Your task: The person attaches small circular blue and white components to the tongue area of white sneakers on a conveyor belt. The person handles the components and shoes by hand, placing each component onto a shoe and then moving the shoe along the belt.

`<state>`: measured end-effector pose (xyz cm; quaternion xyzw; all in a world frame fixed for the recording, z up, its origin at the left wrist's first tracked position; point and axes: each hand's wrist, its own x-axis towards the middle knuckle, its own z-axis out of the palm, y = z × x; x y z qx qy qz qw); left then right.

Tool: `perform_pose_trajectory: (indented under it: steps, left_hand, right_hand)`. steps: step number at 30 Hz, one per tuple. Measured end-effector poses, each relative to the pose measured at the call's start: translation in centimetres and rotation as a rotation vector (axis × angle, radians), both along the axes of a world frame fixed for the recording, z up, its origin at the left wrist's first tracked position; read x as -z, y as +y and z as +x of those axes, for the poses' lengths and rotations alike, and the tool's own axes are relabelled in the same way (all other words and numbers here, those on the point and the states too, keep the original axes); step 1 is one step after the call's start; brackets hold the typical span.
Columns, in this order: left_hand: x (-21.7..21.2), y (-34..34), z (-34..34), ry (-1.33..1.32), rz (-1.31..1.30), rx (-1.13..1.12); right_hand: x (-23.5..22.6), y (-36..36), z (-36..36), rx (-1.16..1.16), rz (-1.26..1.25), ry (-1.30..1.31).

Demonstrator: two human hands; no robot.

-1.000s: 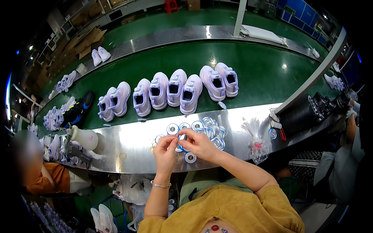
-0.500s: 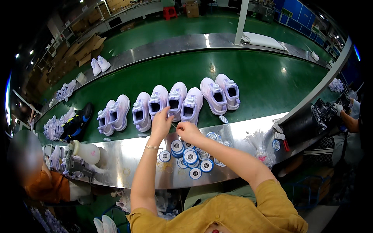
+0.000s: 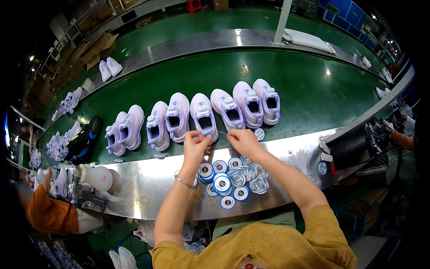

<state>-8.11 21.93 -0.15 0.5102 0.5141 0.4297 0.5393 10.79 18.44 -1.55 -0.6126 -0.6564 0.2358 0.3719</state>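
Note:
Several pale lilac-and-white sneakers stand in a row on the green surface, heels toward me. My left hand is at the heel of the middle sneaker, fingers pinched; whatever lies between them is too small to make out. Just right of that heel, my right hand is closed, with a thin clear strand showing at its fingertips. Another sneaker stands beyond the right hand. Below both hands lies a heap of round white-and-blue tags on the metal ledge.
Yellow rubber bands and a bundle of clear strands lie on the ledge. A whitish plastic container and a black sports shoe are at left. Co-workers sit on both sides; a grey post rises at right.
My hands have moved apart, with the left drawn back toward me and the right shifted rightward. The middle sneaker now stands apart from its left neighbour, and its right neighbour sits closer to the rightmost pair.

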Motion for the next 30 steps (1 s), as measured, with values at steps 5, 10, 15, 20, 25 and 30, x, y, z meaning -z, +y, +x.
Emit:
perform_pose_trajectory:
  steps: [5,10,15,20,25,30]
  left_hand:
    - [1.1,0.9,-1.2,-0.263,-0.186,0.100]
    - [1.0,1.0,-1.2,-0.263,-0.206,0.078]
    - [1.1,1.3,-1.2,-0.264,-0.207,0.084]
    - [1.0,1.2,-1.0,-0.259,-0.192,0.065]
    - [0.0,0.6,-1.3,-0.066,0.021,-0.046]
    - [-1.8,0.0,-1.1,0.005,0.310,-0.060]
  right_hand:
    - [-0.8,-0.4,-2.2,-0.008,0.191,-0.339]
    - [-1.4,-0.2,-2.8,-0.017,0.169,-0.589]
    - [-1.2,0.9,-3.4,-0.071,0.227,-0.523]
    - [-1.6,1.5,-4.2,-0.126,0.205,-0.509]
    - [-1.0,2.3,-3.4,-0.134,0.128,-0.150]
    - [-3.1,2.1,-2.4,-0.177,0.234,0.098]
